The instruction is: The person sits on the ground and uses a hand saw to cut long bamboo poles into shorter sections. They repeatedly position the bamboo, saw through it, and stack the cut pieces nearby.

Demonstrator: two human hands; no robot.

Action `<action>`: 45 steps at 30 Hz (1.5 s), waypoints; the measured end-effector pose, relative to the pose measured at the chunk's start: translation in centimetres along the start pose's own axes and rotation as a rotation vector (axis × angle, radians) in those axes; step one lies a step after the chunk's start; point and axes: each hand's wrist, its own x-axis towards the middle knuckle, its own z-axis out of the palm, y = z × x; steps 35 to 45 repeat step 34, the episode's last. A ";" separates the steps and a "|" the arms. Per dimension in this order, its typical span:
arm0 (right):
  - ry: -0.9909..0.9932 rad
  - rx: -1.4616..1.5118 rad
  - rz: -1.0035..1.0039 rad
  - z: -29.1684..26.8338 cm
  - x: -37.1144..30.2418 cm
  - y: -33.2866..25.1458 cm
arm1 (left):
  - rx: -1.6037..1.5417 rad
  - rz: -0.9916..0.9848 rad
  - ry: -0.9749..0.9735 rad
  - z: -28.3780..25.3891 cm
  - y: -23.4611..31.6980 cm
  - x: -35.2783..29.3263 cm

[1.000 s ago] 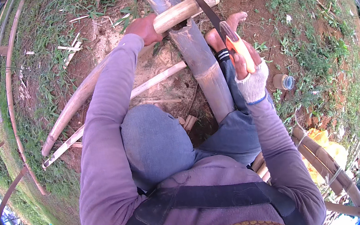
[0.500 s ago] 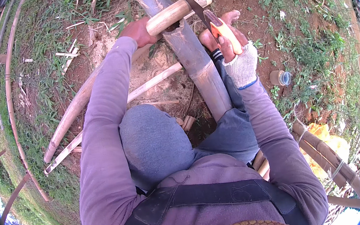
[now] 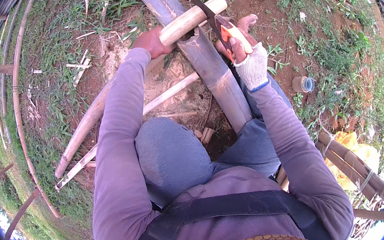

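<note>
My bare left hand [image 3: 151, 43] is closed around the near-left part of a pale bamboo pole [image 3: 185, 25]. That pole rests across a thicker grey bamboo trunk [image 3: 210, 57], over a notch in its top. My right hand [image 3: 251, 61], in a white fingerless knitted glove, grips the orange handle of a handsaw [image 3: 234, 35]. Its dark blade crosses the pale pole near the right end and points up and to the left. How deep the teeth sit in the pole cannot be made out. The trunk's near end lies against my leg.
A long bamboo pole [image 3: 80, 126] and a split bamboo strip [image 3: 169, 93] slant over the ground at left. An open jar [image 3: 303, 84] lies at right on the soil. Tied bamboo poles [image 3: 350, 163] stand by yellow sheeting [image 3: 366, 153]. My bare foot [image 3: 247, 22] is just beyond the saw handle.
My right hand has drawn the saw back toward me a little, its blade still across the pole. My left hand keeps its hold. The whole view has shifted slightly.
</note>
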 end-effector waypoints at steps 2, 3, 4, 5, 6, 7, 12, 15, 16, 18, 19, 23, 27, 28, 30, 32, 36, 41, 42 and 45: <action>0.058 0.039 -0.018 -0.9 -1.9 3.0 | -0.017 0.031 0.018 0.2 -0.2 -0.3; 0.058 0.058 0.027 -1.6 -2.9 3.7 | -0.043 0.054 0.020 0.0 -0.6 -0.2; 0.065 0.058 0.060 -2.1 -4.3 4.3 | -0.044 0.047 0.024 0.3 -0.9 -0.1; 0.072 0.013 0.024 -2.5 -4.8 4.9 | -0.046 0.040 0.029 0.7 -1.0 0.0; 0.090 -0.047 -0.047 -2.8 -5.2 5.3 | -0.039 0.038 0.037 0.6 -0.9 0.0; 0.114 -0.137 -0.166 -2.8 -5.3 5.8 | -0.073 0.038 0.042 0.6 -0.9 -0.1; -0.098 -0.428 -0.356 -1.8 -4.3 8.4 | -0.131 0.030 0.104 0.6 -4.7 -3.4; -0.281 -0.598 -0.376 -0.1 -4.5 7.2 | 0.004 -0.111 -0.028 0.9 -8.4 -6.9; -0.337 -0.527 -0.299 0.2 -5.0 7.7 | 0.043 -0.084 0.050 1.1 -8.2 -7.5; -0.205 -0.543 -0.413 0.3 -4.7 7.2 | 0.084 -0.041 0.092 -0.1 -5.1 -9.9; -0.075 -0.477 -0.503 1.0 -4.1 6.9 | 0.103 -0.004 0.175 0.4 -4.5 -11.3; -0.114 -0.755 -0.944 0.8 -0.3 -1.5 | 0.107 0.059 0.236 2.2 -1.7 -18.7; -0.539 -0.659 -0.926 0.6 0.7 -2.3 | 0.082 0.038 0.217 2.5 -1.7 -23.8; -0.563 -0.661 -0.926 1.2 0.1 -2.2 | 0.091 0.040 0.248 2.9 -1.9 -25.3; -0.692 -0.631 -0.798 2.3 -1.5 -3.1 | 0.122 0.011 0.333 3.9 -2.3 -28.0; -0.833 -0.604 -0.807 3.9 -2.0 -1.9 | 0.151 -0.047 0.270 4.5 -3.5 -30.1; -0.963 -0.576 -0.850 6.5 -2.7 -1.4 | 0.119 -0.171 0.194 4.5 -3.6 -34.3; -0.963 -0.576 -0.850 6.5 -2.7 -1.4 | 0.119 -0.171 0.194 4.5 -3.6 -34.3; -0.963 -0.576 -0.850 6.5 -2.7 -1.4 | 0.119 -0.171 0.194 4.5 -3.6 -34.3; -0.963 -0.576 -0.850 6.5 -2.7 -1.4 | 0.119 -0.171 0.194 4.5 -3.6 -34.3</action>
